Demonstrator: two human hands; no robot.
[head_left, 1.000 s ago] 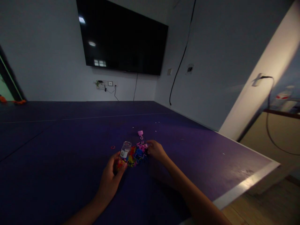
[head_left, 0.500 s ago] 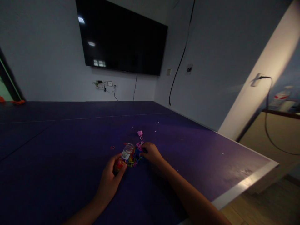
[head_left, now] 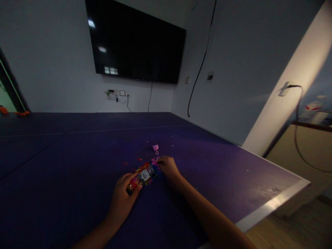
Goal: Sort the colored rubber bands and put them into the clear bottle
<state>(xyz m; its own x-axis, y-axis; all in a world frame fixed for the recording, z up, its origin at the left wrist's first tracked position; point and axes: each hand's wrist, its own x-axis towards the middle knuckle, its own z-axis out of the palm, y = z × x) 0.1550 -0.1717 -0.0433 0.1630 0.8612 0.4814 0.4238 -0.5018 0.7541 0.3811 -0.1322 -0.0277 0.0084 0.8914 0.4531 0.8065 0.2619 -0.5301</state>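
My left hand (head_left: 122, 191) is wrapped round the lower part of a clear jar (head_left: 145, 175) with a white label. The jar lies tilted low, its mouth pointing right toward my right hand, and red and yellow bits show at its base. Small coloured rubber bands (head_left: 157, 173) are heaped around the jar's mouth. At the heap's right edge, my right hand (head_left: 169, 168) has its fingers pinched together on rubber bands; the fingertips are partly hidden. Just beyond sits a pink cap (head_left: 155, 147) with a loop hanging from it.
Stray rubber bands (head_left: 125, 163) lie left of the heap on the purple tabletop (head_left: 85, 152). Tiny white scraps dot the surface. A pale edge strip (head_left: 275, 202) borders the right side. A television (head_left: 137, 41) hangs on the wall behind.
The jar has been lowered from a raised tilt to lie flatter, its mouth moving right into the rubber bands. My right hand has shifted slightly, its fingers now closer together.
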